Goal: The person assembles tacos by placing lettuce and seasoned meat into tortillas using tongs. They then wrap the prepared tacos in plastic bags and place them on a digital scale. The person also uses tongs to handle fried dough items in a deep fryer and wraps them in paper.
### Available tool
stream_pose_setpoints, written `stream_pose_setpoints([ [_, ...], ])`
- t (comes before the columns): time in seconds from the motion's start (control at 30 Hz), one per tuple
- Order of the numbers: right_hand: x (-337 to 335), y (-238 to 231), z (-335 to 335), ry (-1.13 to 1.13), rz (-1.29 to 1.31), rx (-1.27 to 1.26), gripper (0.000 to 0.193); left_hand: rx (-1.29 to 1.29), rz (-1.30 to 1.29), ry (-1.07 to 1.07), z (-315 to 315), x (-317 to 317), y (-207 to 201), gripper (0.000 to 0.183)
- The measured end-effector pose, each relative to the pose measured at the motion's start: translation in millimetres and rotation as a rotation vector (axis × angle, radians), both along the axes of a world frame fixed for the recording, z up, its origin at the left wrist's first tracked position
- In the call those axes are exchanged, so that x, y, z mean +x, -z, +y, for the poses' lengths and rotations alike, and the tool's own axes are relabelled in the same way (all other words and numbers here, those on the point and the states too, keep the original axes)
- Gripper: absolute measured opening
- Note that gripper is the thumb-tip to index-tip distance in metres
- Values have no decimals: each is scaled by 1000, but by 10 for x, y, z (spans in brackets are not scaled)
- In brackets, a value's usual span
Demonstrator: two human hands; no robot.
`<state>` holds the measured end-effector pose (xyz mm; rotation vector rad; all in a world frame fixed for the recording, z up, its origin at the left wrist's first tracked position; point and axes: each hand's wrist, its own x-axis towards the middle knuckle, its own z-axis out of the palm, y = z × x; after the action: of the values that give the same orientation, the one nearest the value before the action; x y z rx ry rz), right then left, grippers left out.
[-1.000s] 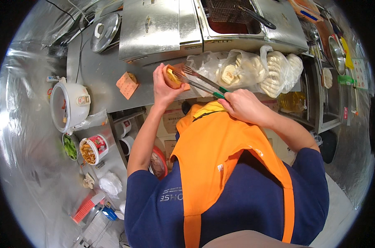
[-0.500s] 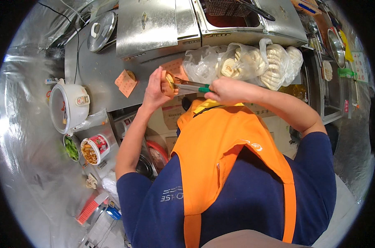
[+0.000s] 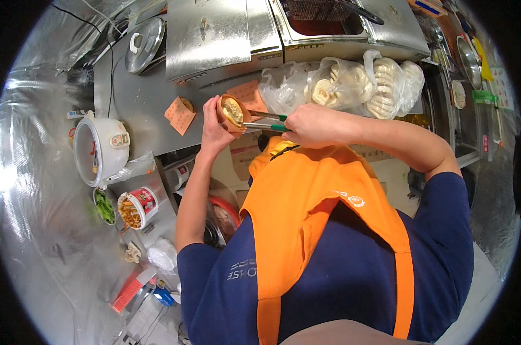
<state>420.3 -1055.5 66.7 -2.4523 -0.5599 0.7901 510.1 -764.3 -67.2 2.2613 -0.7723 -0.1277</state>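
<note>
My left hand (image 3: 213, 127) is closed around a flat bun (image 3: 232, 108) in an orange paper sleeve, and the bun's pale side faces up. In my right hand (image 3: 311, 123) are metal tongs (image 3: 260, 126) with green grips. Their tips reach the near right side of the sleeve; whether they pinch anything cannot be made out. Left of my left hand, a second orange paper sleeve (image 3: 179, 117) lies on the steel counter with a bun partly showing. Another orange paper (image 3: 250, 94) lies just beyond the bun I hold.
Clear bags of pale flatbreads (image 3: 385, 92) lie right of the hands, before a steel fryer (image 3: 323, 43). At left stand a white rice cooker (image 3: 112, 150), a tub of brownish food (image 3: 138, 208) and a bowl of greens (image 3: 104, 207). A round lid (image 3: 146, 45) lies at back left.
The bun in my left hand has turned so its pale side shows more toward me. The tongs have shifted slightly with it. The whole view has moved a little.
</note>
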Motion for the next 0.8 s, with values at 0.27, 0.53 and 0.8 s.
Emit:
stream_pose_setpoints([
  [0.27,-59,-514,-185,253,-152,41,40,-205,36,-172,97,-35,59,106],
  [0.53,29,-63,77,168,-11,99,32,-109,-16,-48,209,-55,117,138],
  [0.8,203,471,254,231,198,189,42,-69,261,7,631,-20,691,146],
])
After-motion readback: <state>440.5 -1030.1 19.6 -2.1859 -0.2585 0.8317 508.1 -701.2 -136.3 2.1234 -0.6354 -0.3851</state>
